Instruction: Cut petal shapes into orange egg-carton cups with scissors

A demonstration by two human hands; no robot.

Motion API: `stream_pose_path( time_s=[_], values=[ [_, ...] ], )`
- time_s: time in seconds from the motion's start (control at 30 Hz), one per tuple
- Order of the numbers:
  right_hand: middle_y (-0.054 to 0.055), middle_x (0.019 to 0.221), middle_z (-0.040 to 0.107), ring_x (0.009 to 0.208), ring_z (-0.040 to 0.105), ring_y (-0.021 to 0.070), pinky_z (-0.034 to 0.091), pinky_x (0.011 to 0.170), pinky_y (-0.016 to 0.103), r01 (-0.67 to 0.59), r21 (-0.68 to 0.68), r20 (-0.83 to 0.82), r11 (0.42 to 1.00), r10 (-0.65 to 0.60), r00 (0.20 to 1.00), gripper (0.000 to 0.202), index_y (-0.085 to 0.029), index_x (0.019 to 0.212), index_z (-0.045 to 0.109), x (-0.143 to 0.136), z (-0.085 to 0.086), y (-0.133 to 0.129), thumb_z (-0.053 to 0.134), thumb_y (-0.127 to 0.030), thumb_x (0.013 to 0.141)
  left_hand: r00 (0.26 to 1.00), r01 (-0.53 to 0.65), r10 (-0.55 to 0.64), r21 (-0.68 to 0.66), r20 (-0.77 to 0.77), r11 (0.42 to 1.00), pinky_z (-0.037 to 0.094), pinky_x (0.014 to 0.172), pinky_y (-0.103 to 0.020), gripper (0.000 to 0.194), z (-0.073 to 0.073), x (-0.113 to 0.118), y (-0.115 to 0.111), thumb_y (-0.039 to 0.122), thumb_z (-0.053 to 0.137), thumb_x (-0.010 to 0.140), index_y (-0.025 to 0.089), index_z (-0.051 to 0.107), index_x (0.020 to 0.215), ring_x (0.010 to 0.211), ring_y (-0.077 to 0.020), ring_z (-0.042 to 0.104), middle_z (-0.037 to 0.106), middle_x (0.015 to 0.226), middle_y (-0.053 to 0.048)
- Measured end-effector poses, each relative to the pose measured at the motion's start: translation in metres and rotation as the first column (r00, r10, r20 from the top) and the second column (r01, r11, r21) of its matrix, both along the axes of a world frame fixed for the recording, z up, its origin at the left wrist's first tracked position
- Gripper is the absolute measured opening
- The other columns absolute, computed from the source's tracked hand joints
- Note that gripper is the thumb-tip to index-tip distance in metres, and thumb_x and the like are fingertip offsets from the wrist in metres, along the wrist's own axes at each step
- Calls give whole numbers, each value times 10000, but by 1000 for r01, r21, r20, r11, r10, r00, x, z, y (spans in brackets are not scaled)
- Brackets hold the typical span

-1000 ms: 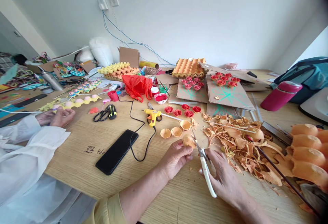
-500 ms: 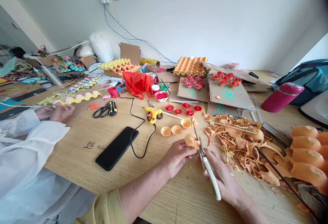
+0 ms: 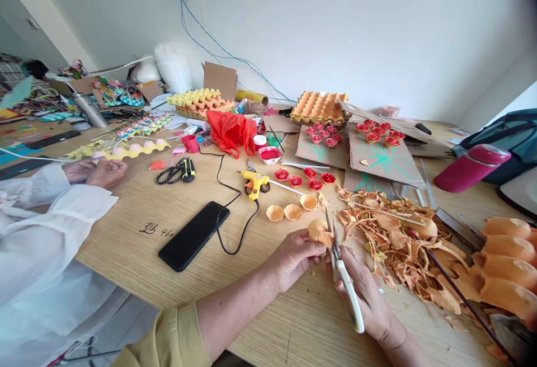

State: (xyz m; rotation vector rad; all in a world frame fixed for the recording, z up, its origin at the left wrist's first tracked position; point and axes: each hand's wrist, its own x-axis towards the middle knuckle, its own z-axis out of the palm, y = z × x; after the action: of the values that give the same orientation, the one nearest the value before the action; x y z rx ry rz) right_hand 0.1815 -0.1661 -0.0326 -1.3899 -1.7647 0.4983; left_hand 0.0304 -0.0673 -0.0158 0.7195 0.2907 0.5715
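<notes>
Between its thumb and fingers, my left hand (image 3: 296, 258) pinches an orange egg-carton cup (image 3: 319, 233). White-handled scissors (image 3: 349, 294) are in my right hand (image 3: 364, 294), their blades parted at the right edge of the cup. Three trimmed orange cups (image 3: 292, 212) lie just beyond my left hand. Behind these sit several red paper roses (image 3: 314, 184) and a yellow glue gun (image 3: 254, 184). A heap of orange scraps (image 3: 403, 244) spreads to the right of my hands.
A black phone (image 3: 193, 236) lies left of my forearm, with the glue gun's cord across it. At the left, another person's hands (image 3: 104, 172) hold a yellow carton strip. A pink bottle (image 3: 472, 168) and orange egg carton (image 3: 509, 255) stand at the right.
The view has shifted slightly, moving most of the scene a little to the right. The scissor blades look wider apart at the cup. Both hands keep their holds.
</notes>
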Motion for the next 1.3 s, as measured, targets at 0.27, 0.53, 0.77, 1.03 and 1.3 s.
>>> stream_pose_path(
  time_s=[0.27,0.53,0.77,1.03,1.3],
  values=[
    [26,788,512,759,475,215,436,669,338,-30,-59,-41,998,27,999,337,-228,832,472,0,3,0,366,-511,980,1000,-12,12,-20,-7,1000,308,647,-248,253,0,-1,2,285,861,665,137,699,790,648,-93,483,583,703,2],
    [26,776,513,747,462,211,438,679,343,-18,-86,-48,996,14,999,317,-228,786,443,0,0,-2,387,-479,971,995,-91,88,-62,-54,994,323,643,-249,291,1,-1,4,265,889,618,147,687,790,639,-85,438,544,701,23],
    [18,769,499,731,447,203,422,675,336,-25,-97,-68,995,19,998,349,-228,789,444,0,0,-2,374,-508,985,993,-112,108,-93,-44,989,325,658,-252,332,2,-2,6,276,898,609,137,665,799,644,-81,422,513,702,28],
    [17,752,522,718,460,198,414,653,327,-30,-98,-73,995,23,997,359,-223,799,479,0,3,-3,398,-521,982,992,-125,124,-70,-23,990,332,667,-247,321,0,-3,8,275,885,633,135,667,822,650,-77,419,516,723,22],
    [29,751,562,711,490,197,437,648,328,-1,-79,-33,997,-2,999,296,-218,824,523,2,0,-3,439,-451,985,989,-148,147,-51,-19,988,345,670,-246,338,3,-5,11,292,887,635,135,659,828,654,-78,415,500,719,25]
  ],
)
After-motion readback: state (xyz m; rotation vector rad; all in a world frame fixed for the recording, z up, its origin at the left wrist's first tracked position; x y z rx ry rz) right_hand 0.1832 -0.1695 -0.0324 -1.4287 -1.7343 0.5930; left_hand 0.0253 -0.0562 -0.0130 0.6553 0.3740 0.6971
